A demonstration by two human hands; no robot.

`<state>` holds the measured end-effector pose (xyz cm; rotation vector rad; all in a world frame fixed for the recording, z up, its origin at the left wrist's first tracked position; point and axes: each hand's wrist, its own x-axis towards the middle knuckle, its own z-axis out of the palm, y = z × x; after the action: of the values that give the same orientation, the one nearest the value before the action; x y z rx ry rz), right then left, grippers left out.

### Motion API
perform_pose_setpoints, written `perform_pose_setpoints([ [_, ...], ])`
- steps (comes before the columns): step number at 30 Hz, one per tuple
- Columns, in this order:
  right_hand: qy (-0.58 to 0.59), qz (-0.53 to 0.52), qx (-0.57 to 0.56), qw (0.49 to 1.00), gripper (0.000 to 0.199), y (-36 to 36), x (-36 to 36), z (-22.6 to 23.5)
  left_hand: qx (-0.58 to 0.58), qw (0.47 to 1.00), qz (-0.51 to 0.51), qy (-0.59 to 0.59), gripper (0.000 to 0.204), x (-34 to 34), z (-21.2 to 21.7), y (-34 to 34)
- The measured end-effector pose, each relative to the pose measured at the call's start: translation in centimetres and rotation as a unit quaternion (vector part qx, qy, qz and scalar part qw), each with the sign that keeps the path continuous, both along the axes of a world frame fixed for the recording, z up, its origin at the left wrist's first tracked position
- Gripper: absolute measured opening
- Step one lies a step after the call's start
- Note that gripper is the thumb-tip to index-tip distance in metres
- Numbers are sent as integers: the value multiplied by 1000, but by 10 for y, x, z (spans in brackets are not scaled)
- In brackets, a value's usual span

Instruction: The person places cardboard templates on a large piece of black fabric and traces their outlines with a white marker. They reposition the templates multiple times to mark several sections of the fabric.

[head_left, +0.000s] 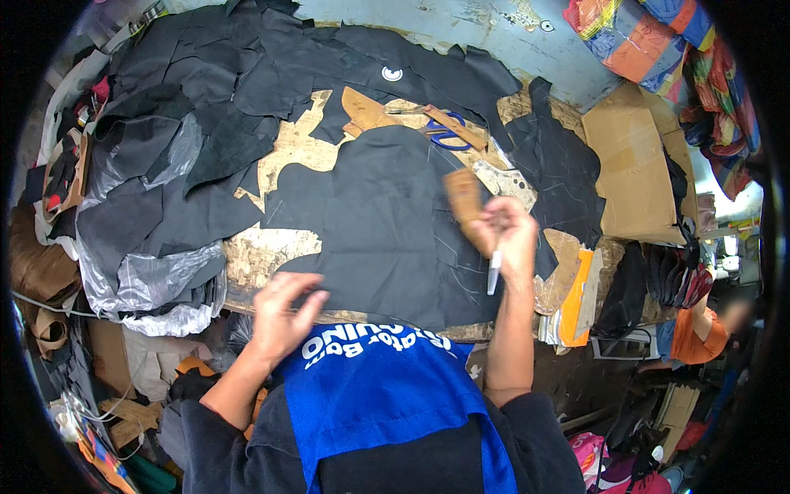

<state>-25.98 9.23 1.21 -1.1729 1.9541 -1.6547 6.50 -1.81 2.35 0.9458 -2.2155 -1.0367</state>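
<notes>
A large black sheet of leather-like material [378,222] lies in front of me on a worn wooden table [271,251], with thin pale lines drawn on its right part. My right hand [514,239] is closed above that right part. It grips a curved brown pattern piece [462,198] and a slim white pen [494,276], whose end points toward me. At the near left edge of the sheet, my left hand [284,313] is open with fingers apart, holding nothing. Whether its fingertips touch the sheet, I cannot tell.
Beyond the sheet lie blue-handled scissors [448,132], a tan pattern piece [362,111] and a pale speckled one [500,181]. Black scraps [189,66] heap at the back left. Right stand a cardboard box [629,165] and orange-edged pieces [576,296]. Another person [704,337] is far right.
</notes>
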Motion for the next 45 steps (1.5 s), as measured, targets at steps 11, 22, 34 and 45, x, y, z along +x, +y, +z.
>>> perform_pose_setpoints([
  [11,-143,30,-32,989,21,-42,19,9,-206,920,-278,-183,65,-99,-47,8],
  [22,-238,-10,-106,965,18,-39,28,-13,-178,942,-207,-193,72,-96,-60,-1],
  [34,-198,198,7,960,11,-91,99,-37,-165,942,-219,-194,70,-95,-65,-2],
  [45,78,251,60,963,10,-117,115,-26,-154,957,-209,-129,67,-93,-72,-3],
])
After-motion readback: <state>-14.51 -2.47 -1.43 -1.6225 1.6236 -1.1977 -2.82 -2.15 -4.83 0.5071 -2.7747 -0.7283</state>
